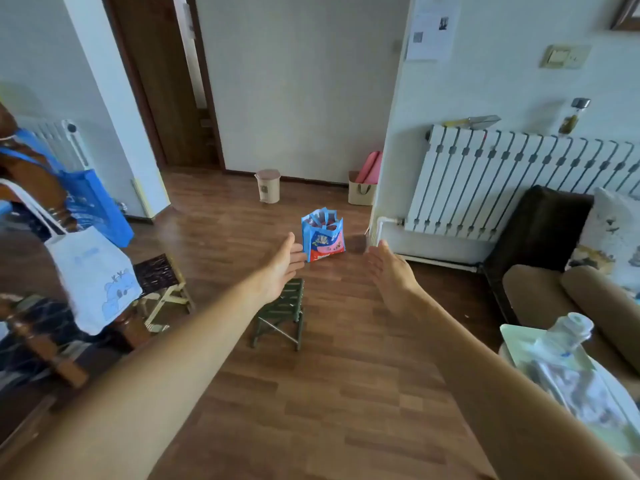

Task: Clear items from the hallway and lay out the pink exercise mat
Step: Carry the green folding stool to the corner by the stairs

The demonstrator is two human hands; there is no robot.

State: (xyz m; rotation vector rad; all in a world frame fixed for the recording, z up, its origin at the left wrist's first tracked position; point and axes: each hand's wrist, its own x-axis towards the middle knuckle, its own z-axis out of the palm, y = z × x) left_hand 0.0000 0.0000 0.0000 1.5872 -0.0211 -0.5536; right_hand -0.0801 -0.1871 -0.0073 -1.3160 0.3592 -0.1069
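Observation:
A blue, pink and red shopping bag stands upright on the wooden hallway floor. My left hand reaches out with straight fingers, its tips overlapping the bag's left edge in view. My right hand is stretched forward with flat, straight fingers, to the right of the bag and apart from it. Below my left hand stands a small green folding stool. The rolled pink exercise mat leans in a beige paper bag at the far wall corner.
A small pedal bin stands by the far wall. A dark-topped folding stool, a white tote and a blue bag crowd the left. A white radiator, a sofa and a plastic bottle are on the right.

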